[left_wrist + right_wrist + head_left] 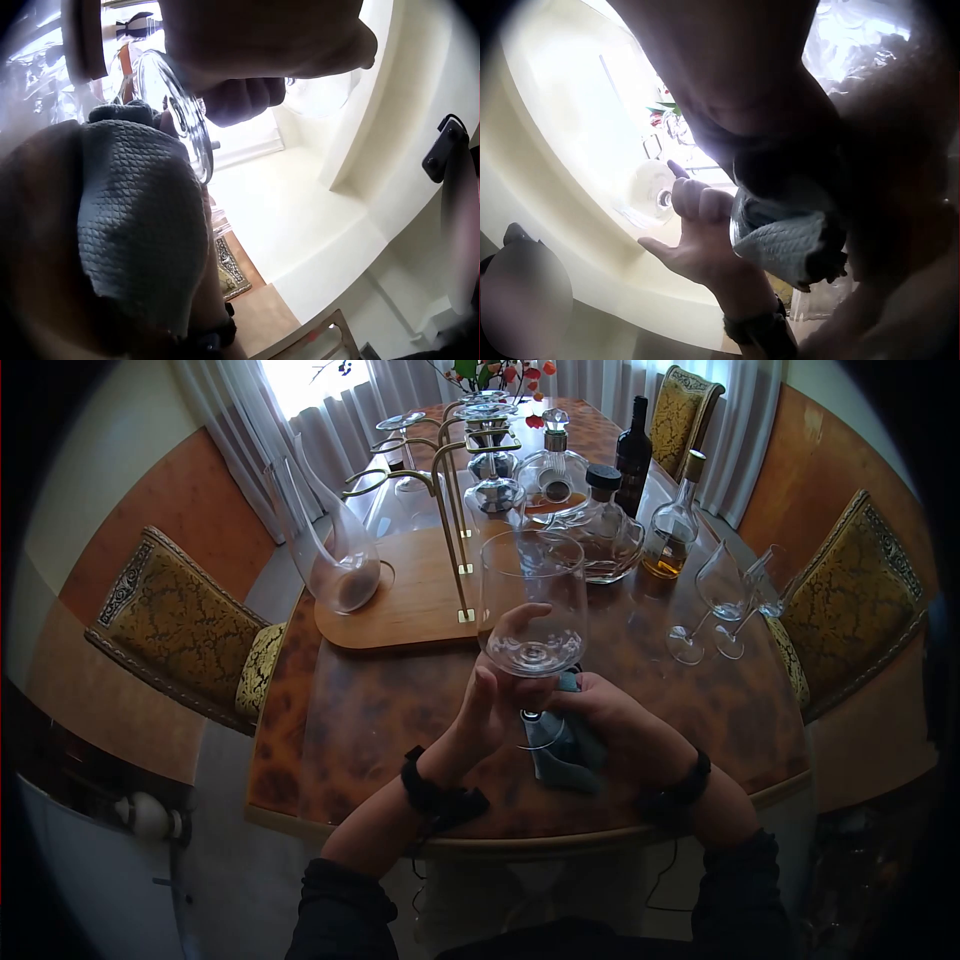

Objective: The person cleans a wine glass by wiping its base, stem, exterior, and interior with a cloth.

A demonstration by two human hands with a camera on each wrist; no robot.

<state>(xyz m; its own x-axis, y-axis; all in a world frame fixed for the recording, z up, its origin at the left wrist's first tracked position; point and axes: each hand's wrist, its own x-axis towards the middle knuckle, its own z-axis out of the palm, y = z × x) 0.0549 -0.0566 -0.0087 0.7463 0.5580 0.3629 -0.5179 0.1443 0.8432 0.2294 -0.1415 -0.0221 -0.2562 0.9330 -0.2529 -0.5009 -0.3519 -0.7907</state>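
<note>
A clear stemmed glass [533, 600] is held upright above the table's near part. The left hand [490, 705] grips it low on the bowl, fingers curled round behind it. Below the bowl, the right hand [630, 730] pinches a grey-blue cloth [565, 755] around the stem and foot area. In the left wrist view the textured cloth [142, 217] lies beside the round glass foot [180, 112]. The right wrist view shows the left hand [705, 247] at the bowl [649, 191], with the cloth [780, 240] bunched in the right hand.
A wooden board [420, 595] carries a brass rack [455, 520] with hanging glasses. A decanter [345, 565] stands at its left. Behind and right are a stoppered decanter [605, 540], a dark bottle [633, 455] and an amber-filled bottle [670, 535]. Tilted glasses [722, 590] rest at the right.
</note>
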